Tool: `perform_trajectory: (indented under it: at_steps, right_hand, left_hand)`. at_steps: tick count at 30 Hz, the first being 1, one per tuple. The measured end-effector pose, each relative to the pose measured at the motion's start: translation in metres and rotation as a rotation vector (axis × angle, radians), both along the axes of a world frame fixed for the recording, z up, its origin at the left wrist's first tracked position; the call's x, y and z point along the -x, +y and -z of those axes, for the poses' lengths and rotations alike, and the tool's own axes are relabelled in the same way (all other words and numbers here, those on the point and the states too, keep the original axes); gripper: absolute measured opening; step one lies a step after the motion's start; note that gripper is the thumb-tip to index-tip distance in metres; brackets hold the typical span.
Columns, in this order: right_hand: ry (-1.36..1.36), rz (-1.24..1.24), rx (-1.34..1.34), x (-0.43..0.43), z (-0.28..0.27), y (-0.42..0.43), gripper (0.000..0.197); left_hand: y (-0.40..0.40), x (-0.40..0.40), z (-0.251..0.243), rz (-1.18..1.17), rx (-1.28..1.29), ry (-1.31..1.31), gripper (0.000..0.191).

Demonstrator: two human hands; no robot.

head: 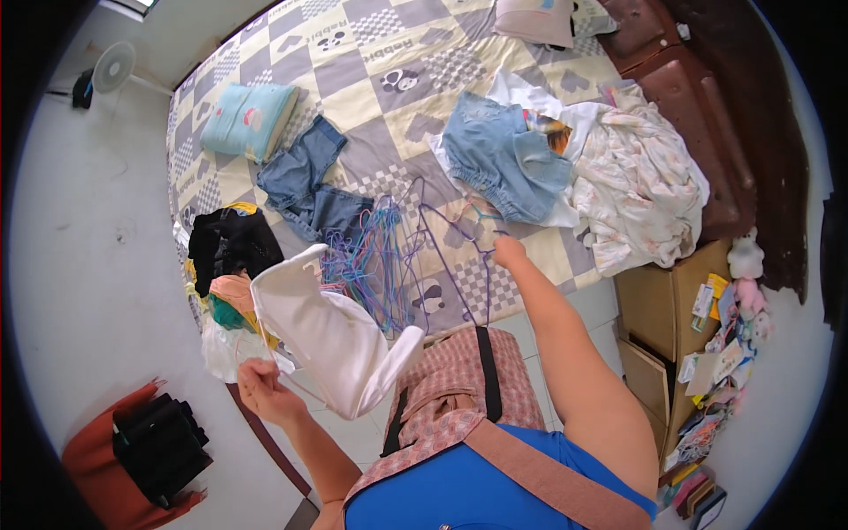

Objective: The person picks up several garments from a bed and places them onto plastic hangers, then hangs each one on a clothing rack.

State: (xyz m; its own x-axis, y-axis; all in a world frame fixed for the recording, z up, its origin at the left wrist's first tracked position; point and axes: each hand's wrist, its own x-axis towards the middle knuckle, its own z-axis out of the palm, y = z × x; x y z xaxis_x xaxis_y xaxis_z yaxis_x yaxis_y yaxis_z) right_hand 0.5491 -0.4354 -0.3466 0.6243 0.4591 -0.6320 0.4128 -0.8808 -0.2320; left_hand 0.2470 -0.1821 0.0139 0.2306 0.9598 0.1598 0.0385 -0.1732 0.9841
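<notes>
In the head view my left hand (265,391) is closed on a thin pinkish hanger, from which a white garment (324,324) hangs at the lower left of centre. My right hand (509,252) reaches over the bed's near part, its fingers on a purple hanger (450,265). Beside that hanger lies a tangled pile of blue, purple and pink hangers (374,265). Light blue denim shorts (503,159) rest on white cloth beyond my right hand. Darker jeans (308,179) lie behind the hanger pile.
The bed (344,66) has a checked sheet. On it are a teal pillow (242,119), black clothing (232,242) at the left edge and a crumpled white patterned cloth (642,179). Cardboard boxes (649,311) stand at the right. A pink checked cloth (510,371) with black straps is before me.
</notes>
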Motion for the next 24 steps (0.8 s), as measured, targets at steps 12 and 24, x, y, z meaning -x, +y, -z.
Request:
perform_trajectory:
  at_steps: [12, 24]
  right_hand:
    - [-0.294, -0.017, -0.075, -0.066, 0.072, 0.058, 0.025]
    - [-0.252, 0.105, -0.176, -0.081, 0.015, 0.032, 0.013]
  left_hand:
    - [-0.003, -0.039, 0.001, 0.131, -0.015, 0.094, 0.034]
    - [0.012, -0.043, -0.026, 0.136, -0.003, 0.013, 0.035]
